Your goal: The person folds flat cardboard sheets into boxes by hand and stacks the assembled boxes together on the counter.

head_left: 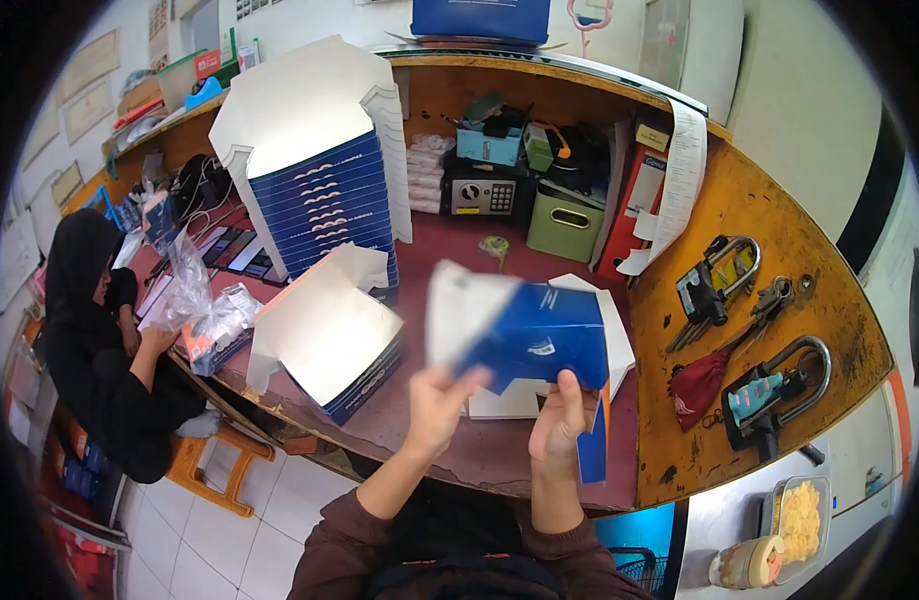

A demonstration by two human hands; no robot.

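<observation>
Blue box (pixel 554 335) held up over the near middle of the desk (pixel 439 240), both hands on it. White flap at its left end blurred, so it or the box is moving.

Left hand (pixel 434 418): thumb and fingers nearly closed in a pinch at the near edge, by the white flap; exact contact lost in blur. Right hand (pixel 557 435): thumb upright against the blue side near the right end, other fingers partly curled, some hidden behind the card. Grips at either end probably steady the thin walls and leave the middle uncrushed.

Pale sheet card behind and under the box, on the desk. Open box (pixel 344 345) to the left, white inside, flaps splayed. Beyond it, the tall stack (pixel 324 215), tightly nested, presumably to save room; its wide white flaps overhang the sides.

Card smooth, glossy blue outside, matt white inside, creases crisp. Desk top dull maroon, chipped along the near edge. Far side: squat dark safe (pixel 482 197), green bin (pixel 564 225) with a round-ended metal grip. Right: scuffed wooden panel (pixel 779 270) bearing steel-shackled locks and a soft red pouch (pixel 701 390). Far left, seated person (pixel 104 350) beside crumpled clear plastic (pixel 187 285).
</observation>
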